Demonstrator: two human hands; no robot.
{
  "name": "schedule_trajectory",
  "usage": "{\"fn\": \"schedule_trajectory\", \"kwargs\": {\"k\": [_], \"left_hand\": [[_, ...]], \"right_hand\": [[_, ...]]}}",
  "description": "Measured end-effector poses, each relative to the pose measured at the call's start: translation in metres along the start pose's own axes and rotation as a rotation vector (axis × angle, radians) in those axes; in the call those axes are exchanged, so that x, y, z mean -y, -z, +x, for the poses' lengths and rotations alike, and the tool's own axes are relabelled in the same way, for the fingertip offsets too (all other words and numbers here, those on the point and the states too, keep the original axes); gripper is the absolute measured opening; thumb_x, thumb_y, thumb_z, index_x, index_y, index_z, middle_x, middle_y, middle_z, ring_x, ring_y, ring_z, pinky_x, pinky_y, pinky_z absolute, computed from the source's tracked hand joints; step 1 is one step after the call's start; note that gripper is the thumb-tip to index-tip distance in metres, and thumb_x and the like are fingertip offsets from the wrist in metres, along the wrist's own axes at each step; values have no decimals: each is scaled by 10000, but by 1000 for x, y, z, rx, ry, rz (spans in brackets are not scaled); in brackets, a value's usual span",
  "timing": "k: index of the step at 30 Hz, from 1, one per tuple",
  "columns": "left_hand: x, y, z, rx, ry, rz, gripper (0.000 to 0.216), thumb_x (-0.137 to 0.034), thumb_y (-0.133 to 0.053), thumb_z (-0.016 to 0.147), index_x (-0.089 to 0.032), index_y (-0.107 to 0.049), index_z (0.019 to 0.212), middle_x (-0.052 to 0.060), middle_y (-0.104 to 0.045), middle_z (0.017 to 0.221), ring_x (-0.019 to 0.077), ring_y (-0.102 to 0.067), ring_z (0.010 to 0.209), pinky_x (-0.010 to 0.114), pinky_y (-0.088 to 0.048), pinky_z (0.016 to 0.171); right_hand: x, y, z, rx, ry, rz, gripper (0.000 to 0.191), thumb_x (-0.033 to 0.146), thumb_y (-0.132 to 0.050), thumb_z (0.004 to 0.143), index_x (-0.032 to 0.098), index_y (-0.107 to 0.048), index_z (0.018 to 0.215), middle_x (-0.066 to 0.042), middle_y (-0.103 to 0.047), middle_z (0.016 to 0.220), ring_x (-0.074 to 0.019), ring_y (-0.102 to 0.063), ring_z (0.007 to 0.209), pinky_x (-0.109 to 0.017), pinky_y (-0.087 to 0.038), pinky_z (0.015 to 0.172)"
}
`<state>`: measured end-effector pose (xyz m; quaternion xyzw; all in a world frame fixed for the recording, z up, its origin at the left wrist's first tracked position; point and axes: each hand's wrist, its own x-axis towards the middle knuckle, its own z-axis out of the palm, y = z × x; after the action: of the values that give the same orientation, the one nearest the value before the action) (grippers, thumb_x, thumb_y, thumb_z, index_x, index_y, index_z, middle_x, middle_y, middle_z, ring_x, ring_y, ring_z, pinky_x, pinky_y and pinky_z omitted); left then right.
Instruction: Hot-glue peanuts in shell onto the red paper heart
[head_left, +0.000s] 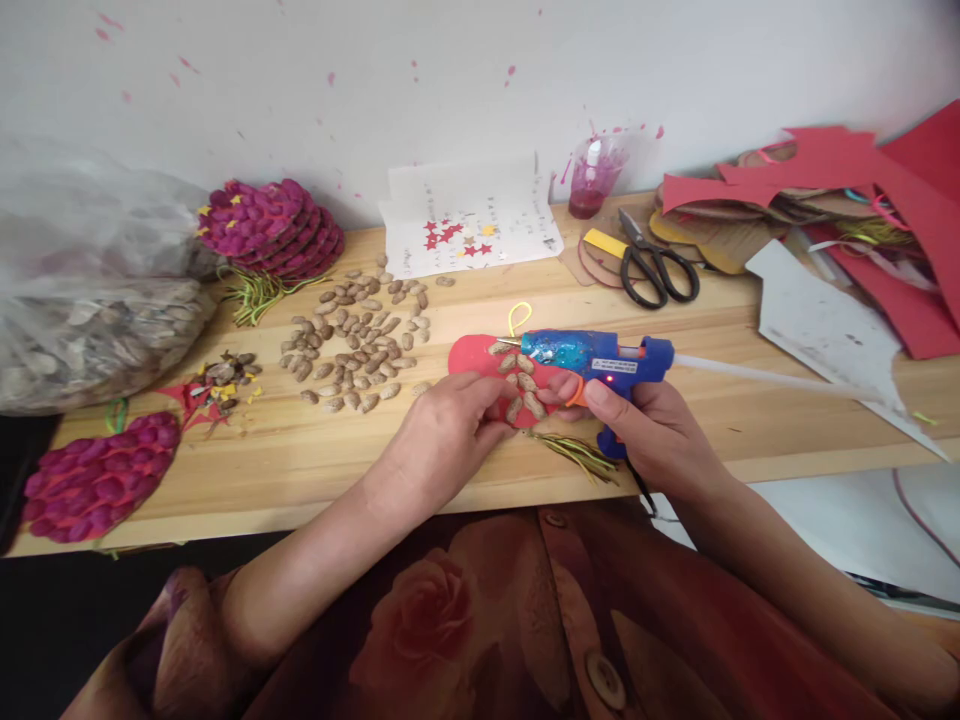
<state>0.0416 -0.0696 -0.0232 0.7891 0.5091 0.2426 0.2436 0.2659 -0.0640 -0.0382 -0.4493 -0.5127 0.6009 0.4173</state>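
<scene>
My right hand (652, 430) is wrapped round a blue glue gun (600, 358), a finger on its orange trigger. The nozzle points left over a red foam shape (474, 356) with a yellow loop and several shells (525, 392) stuck on it. A clear glue stick (757, 375) juts from the gun's back. My left hand (442, 435) rests on the wooden table (480, 300), fingers curled together at the shape's lower edge by the shells. Whether they pinch a shell is hidden. Green-yellow strands (581, 455) trail from the shape.
A loose pile of shells (356, 345) lies left of the shape. Finished purple pieces sit at the near left (97, 480) and stacked at the far left (270, 228). A plastic bag (90, 300), star paper (469, 225), pink bottle (592, 175), scissors (656, 265) and red foam sheets (885, 200) lie around.
</scene>
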Motion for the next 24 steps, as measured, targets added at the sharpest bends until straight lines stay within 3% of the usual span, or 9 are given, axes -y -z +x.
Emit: {"fn": "schedule_trajectory", "kwargs": {"k": [15,24], "left_hand": [[1,-1,1,-15,-18,59,148,-163,-764,846,-183,-700,979,7,-689,840,145,-606,721,253,-453,655],[0,-1,3,1,13,97,149,-179,-765,854,-164,-696,985,12,-691,844,149,-595,716,263,-443,647]], "right_hand": [[-1,1,1,-7,8,-18,258,502,-706,909,280,-788,1013,-31,-788,1004,-244,-738,960,-367,-612,830],[-5,5,-1,40,30,-69,266,493,-668,939,261,-770,1021,-33,-766,1056,-255,-702,1033,-398,-547,943]]}}
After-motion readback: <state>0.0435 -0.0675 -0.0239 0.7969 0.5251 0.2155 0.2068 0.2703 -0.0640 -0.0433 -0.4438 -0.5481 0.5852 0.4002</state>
